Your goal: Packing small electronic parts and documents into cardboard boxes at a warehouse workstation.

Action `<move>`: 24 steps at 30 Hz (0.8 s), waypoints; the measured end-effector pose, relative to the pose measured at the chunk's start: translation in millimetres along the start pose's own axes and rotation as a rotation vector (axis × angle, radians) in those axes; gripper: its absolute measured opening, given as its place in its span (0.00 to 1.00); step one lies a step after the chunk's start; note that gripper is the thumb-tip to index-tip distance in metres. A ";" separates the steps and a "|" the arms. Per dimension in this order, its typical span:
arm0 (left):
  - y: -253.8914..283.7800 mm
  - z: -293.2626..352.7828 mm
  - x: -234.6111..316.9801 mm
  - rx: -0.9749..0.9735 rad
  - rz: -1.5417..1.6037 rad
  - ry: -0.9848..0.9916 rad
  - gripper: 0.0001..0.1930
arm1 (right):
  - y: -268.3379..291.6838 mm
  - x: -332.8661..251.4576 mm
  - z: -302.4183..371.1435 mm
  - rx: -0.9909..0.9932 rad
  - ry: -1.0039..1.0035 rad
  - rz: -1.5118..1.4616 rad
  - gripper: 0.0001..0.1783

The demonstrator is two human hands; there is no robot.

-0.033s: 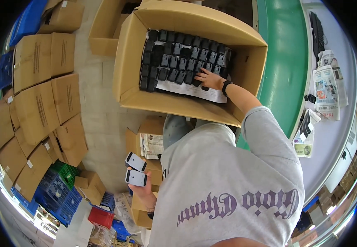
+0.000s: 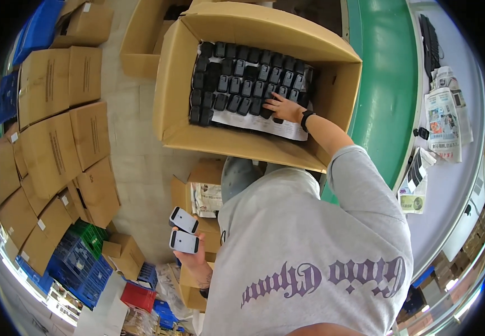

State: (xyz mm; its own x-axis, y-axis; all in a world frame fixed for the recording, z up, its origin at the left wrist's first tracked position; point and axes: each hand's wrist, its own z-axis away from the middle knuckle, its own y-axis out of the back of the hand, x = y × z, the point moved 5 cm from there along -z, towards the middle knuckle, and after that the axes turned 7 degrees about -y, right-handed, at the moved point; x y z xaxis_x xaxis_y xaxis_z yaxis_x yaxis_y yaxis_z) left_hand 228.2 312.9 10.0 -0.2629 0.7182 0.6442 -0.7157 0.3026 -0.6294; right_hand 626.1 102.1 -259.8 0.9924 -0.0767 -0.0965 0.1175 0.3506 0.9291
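My left hand, low at the left, is closed around two smartphone-like devices, silver-white with black ends. The upper device is tilted and partly overlaps the lower one. My right hand, with a black wristband, reaches into the large open cardboard box. Its fingers are spread over small black blocky devices, which stand in rows inside. The fingertips touch devices in the near row; the palm partly covers one. White printed paper shows beneath the rows.
A green strip runs along the box's right side, beside a pale tabletop with newspapers. Stacked cardboard cartons line the left. Below them are blue crates and a red bin. An open carton with newspaper stands near my legs.
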 end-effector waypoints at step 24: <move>-333.6 -194.0 -182.2 -1.123 -1.020 0.384 0.23 | 233.5 -6.4 264.1 1.532 -1.264 -0.701 0.08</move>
State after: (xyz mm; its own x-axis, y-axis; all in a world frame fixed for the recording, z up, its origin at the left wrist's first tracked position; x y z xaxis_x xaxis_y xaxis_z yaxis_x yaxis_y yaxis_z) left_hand 640.4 202.6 18.3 0.3135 -0.0164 0.9494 0.3951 0.9115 -0.1147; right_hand 637.3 -62.0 52.0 0.1701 -0.4942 -0.8525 -0.4012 -0.8249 0.3982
